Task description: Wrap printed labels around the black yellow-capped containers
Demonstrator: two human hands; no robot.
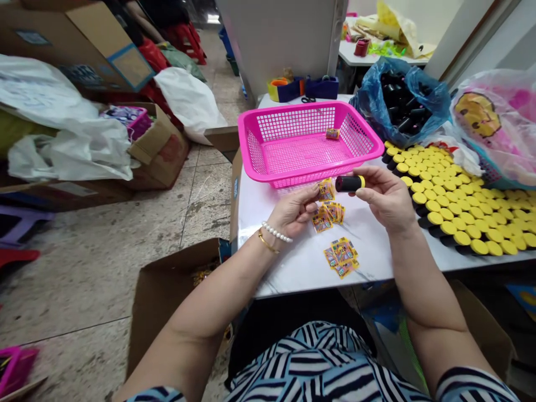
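Between its fingertips, my left hand (295, 211) pinches a small printed yellow-and-orange label (326, 190). My right hand (387, 195) grips a short black cylinder (348, 184) by its yellow-capped end, lying on its side just right of the label. A slim gap seems to part the two, though I cannot tell for sure. Under my hands, a fanned bunch of the same labels (329, 216) lies on the white table (285, 268). Closer to me is a second loose pile of labels (342, 257). Beyond my hands stands a pink basket (310, 176), holding one wrapped cylinder (333, 134).
Rows of black cylinders with yellow caps (464, 201) stand at the right. Behind them is a blue bag (368, 95) of black cylinders. Tape dispensers (288, 89) and scissors (309, 100) sit behind the basket. An open cardboard box (163, 290) stands below the table's left side.
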